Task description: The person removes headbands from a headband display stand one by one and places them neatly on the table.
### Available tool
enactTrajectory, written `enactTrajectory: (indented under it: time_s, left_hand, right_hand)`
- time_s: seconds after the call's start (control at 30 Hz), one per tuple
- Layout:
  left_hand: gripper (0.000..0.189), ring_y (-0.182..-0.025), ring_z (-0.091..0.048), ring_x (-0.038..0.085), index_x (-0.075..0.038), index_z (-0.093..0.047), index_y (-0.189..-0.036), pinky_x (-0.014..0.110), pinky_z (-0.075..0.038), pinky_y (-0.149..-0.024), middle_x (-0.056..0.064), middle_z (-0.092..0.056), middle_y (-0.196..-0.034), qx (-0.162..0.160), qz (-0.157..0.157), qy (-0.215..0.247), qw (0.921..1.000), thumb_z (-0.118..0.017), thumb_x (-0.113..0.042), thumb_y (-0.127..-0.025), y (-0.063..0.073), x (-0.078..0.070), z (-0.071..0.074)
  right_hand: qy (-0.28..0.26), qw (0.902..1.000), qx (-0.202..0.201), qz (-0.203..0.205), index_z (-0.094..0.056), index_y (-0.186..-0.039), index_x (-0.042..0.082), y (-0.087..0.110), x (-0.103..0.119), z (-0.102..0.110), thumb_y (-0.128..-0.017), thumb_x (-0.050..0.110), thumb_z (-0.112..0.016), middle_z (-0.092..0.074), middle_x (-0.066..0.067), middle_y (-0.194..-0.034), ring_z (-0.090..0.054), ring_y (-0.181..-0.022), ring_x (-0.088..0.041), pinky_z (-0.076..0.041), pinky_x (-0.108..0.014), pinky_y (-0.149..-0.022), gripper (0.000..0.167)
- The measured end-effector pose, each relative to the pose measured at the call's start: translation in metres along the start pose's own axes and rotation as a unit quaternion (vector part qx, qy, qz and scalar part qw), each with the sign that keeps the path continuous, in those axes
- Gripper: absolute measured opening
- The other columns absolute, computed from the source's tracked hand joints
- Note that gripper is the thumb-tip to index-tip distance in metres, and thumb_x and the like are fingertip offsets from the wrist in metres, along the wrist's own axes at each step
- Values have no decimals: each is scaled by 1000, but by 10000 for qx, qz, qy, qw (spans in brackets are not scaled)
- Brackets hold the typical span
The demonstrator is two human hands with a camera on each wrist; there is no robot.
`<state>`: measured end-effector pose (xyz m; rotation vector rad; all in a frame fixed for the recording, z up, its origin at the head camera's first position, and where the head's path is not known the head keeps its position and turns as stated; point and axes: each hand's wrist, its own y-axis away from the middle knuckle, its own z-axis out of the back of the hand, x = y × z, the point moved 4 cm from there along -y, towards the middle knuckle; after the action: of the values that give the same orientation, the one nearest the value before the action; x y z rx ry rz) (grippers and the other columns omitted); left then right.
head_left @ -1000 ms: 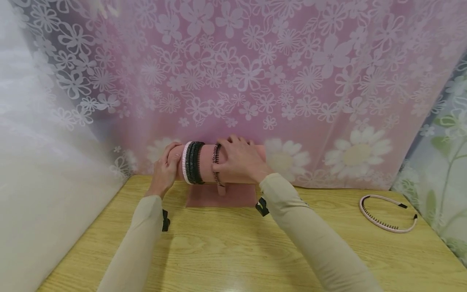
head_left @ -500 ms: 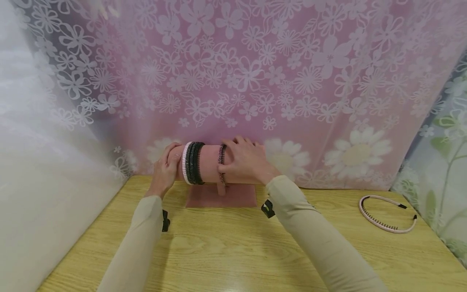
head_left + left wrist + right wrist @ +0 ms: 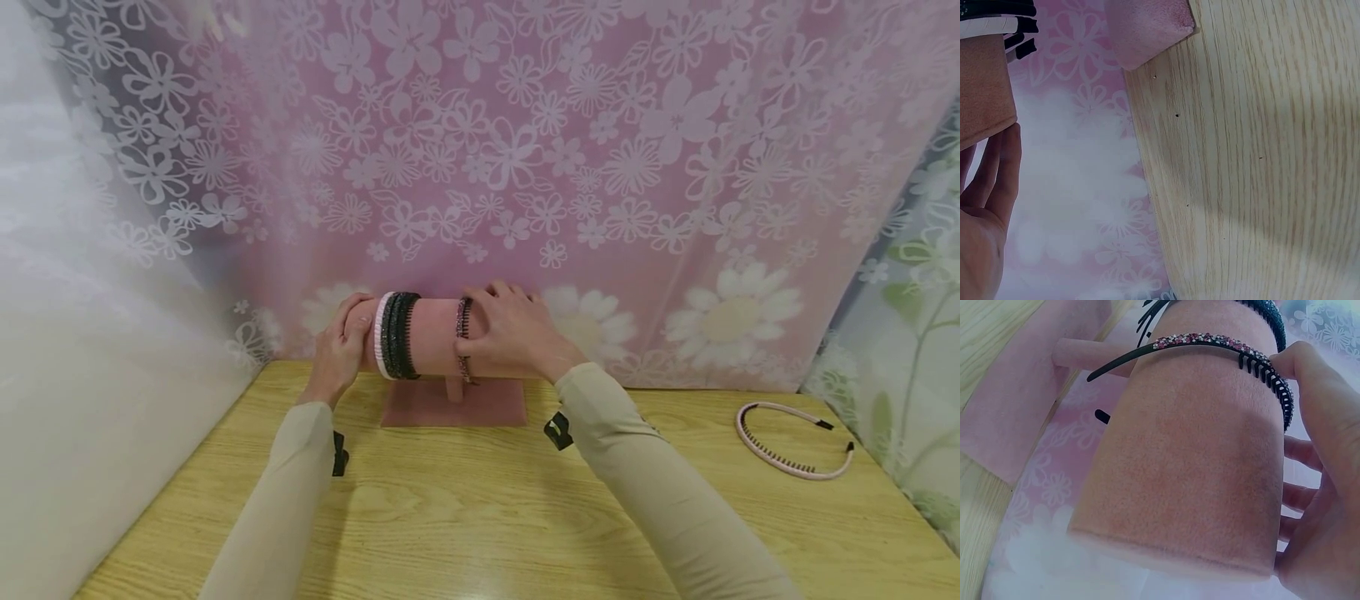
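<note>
The roll (image 3: 435, 337) is pink, the speckled headband (image 3: 1210, 340) pink, white and black, the curtain (image 3: 495, 183) pink with white flowers.

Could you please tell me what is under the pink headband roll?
Under the roll are a pink post and base on the wood-grain tabletop; the roll hides the post's top.

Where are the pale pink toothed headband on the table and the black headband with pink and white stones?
Pale pink toothed headband (image 3: 738, 426): head view, left bend of its band.
Black headband (image 3: 1210, 339): right wrist view, stony stretch of its arch.
</note>
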<state>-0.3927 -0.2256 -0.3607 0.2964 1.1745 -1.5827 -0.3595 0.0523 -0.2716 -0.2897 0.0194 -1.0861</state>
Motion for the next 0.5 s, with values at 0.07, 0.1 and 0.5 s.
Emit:
enactTrajectory:
  time_s: [0.07, 0.1, 0.5]
  left_hand:
    - [47, -116, -64, 38, -34, -52, -145, 58, -48, -98, 9, -59, -146, 15, 16, -2, 10000, -40, -56, -106, 0, 0, 0]
    - [47, -116, -64, 38, -34, -52, -146, 58, -48, -99, 9, -59, -147, 14, 12, -1, 10000, -40, -56, -106, 0, 0, 0]
    - [47, -122, -61, 38, -31, -52, -146, 60, -45, -104, 8, -58, -148, -15, -63, -10, 10000, -40, -53, -106, -2, 0, 0]
  right_hand:
    - [-15, 10000, 6, -16, -42, -156, 24, 1, -1, 0, -86, 63, -65, -46, -10, -154, -43, -143, -37, -34, -60, -116, 84]
    - [-27, 10000, 7, -30, -42, -156, 24, 1, -2, 0, -86, 63, -65, -46, -10, -154, -43, -142, -37, -34, -60, -116, 83]
    - [6, 10000, -32, -51, -45, -154, 24, 5, -11, 2, -85, 61, -67, -50, -10, -147, -47, -136, -36, -39, -57, -112, 81]
